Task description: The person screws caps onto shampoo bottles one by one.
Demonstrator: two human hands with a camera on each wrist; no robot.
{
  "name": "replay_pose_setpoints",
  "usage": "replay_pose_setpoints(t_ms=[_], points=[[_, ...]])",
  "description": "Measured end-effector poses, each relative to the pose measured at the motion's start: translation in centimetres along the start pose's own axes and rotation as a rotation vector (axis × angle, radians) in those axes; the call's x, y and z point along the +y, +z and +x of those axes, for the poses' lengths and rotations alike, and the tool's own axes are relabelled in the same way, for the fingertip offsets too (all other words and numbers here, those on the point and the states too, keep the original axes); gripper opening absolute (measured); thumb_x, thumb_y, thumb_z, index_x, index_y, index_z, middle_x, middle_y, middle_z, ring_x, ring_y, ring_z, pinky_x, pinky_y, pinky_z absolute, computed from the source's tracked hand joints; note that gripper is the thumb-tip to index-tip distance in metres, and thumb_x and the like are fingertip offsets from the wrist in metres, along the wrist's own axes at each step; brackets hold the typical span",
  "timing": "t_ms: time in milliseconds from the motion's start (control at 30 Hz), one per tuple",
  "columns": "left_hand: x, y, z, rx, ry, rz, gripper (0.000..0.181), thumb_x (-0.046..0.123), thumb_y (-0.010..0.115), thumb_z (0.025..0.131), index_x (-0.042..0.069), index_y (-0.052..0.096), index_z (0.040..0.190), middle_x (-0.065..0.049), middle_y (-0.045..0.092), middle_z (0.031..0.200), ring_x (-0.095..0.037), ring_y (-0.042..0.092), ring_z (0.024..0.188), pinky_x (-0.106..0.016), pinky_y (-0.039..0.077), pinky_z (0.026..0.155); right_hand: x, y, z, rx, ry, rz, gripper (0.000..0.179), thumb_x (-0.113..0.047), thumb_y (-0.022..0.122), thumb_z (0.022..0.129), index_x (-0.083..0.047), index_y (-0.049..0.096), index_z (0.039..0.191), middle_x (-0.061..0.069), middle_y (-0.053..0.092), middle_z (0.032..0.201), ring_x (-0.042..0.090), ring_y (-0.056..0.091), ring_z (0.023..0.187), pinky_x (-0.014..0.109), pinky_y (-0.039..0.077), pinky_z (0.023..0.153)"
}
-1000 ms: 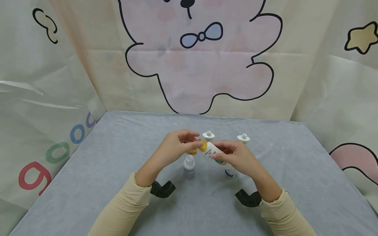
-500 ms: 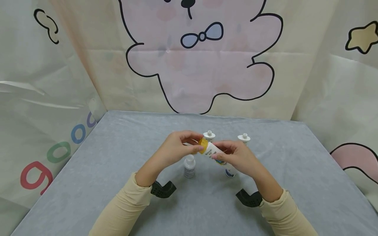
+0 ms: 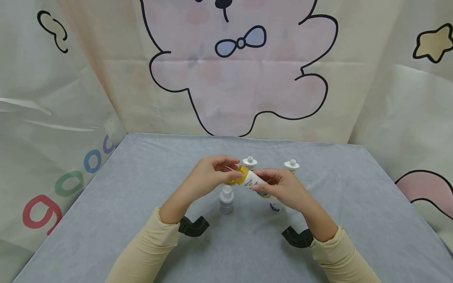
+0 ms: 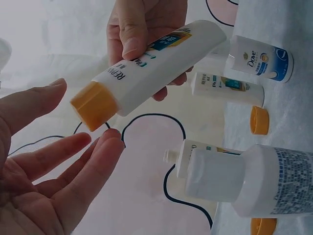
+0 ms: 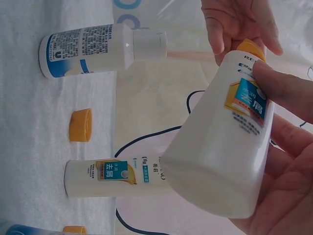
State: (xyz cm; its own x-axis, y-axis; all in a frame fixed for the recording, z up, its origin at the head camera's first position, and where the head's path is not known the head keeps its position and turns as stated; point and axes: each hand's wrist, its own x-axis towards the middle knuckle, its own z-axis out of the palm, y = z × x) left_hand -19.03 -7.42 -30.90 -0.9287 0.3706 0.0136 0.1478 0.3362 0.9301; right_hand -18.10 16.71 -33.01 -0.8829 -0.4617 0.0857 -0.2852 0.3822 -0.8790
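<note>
Item, nearest: right hand (image 3: 283,186), which I see gripping a white bottle (image 4: 171,63) by its body, thumb across the front; the bottle is held tilted above the counter (image 3: 233,251), between the hands, its capped end up and toward the left hand (image 3: 209,173); item: yellow cap (image 4: 95,105), on that bottle, within the spread of the left hand's thumb and fingers, which bend loosely with no pinch that I can make out; whether it is fully seated I cannot tell; working note: I judge the step to be turning this cap, best done with the right hand firm but not squeezing, cap square to the neck, left thumb and fingers bearing evenly from opposite sides; item, below the left hand: white-lidded bottle (image 3: 226,201), upright; item, below the right hand: Dove bottle (image 4: 259,58), upright; items, beyond the hands: two loose yellow caps (image 5: 80,125) on the counter; farther: left capless bottle (image 3: 249,162) and right capless bottle (image 3: 291,166), standing; farthest: printed curtain (image 3: 226,78).
</note>
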Motion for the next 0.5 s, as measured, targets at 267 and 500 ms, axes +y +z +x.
replay_pose_setpoints(t_ms=[267,500], points=[[-0.17,0.30,0.08,-0.002,0.016,0.025,0.025,0.025,0.078,0.087,0.014,0.073,0.110,-0.003,0.072,0.099,-0.013,0.067,0.089,-0.036,0.059,0.080,-0.03,-0.01,-0.07,-0.008,0.009,-0.007,0.036,-0.019,0.074,0.091,-0.004,0.069,0.123,0.014,0.073,0.109,0.014,0.066,0.079,0.027,0.057,0.068],[-0.23,0.36,0.05,0.001,0.048,0.094,0.026,0.025,0.077,0.088,0.020,0.073,0.113,0.003,0.071,0.104,-0.014,0.064,0.097,-0.029,0.055,0.076,-0.02,0.01,-0.23,0.000,0.005,-0.015,0.034,-0.020,0.073,0.091,-0.006,0.069,0.121,0.011,0.073,0.102,0.012,0.065,0.076,0.027,0.057,0.068]])
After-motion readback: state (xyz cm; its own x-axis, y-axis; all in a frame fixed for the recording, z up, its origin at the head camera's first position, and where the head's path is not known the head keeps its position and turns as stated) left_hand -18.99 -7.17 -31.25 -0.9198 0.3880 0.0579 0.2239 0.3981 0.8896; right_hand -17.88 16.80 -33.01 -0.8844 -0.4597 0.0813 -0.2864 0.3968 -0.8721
